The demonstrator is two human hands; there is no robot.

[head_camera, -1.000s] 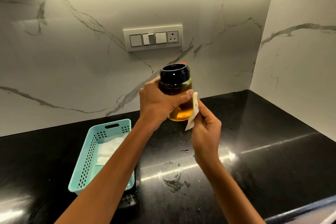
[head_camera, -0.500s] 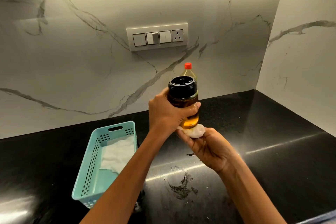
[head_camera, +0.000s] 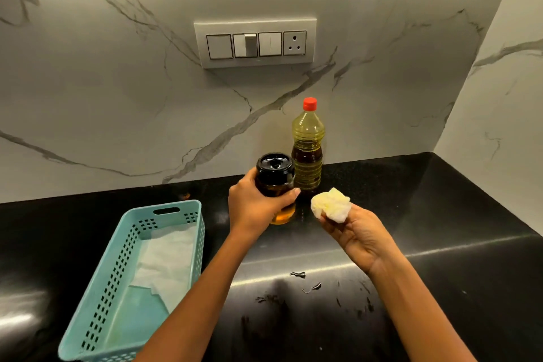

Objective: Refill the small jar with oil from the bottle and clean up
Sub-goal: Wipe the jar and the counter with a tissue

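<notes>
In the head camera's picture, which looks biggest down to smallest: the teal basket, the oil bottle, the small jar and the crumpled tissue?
1. Teal basket, though it sits nearer the camera.
2. Oil bottle.
3. Small jar, partly covered by the left hand.
4. Crumpled tissue in the right hand.

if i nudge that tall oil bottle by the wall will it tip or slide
The oil bottle is tall and narrow, so a high push probably tips it. It looks mostly full, so likely heavy. The black counter is glossy; it may slide.

I count: jar 1 | bottle 1 | basket 1 at 8 o'clock | tissue wad 1 | hands 2
</notes>
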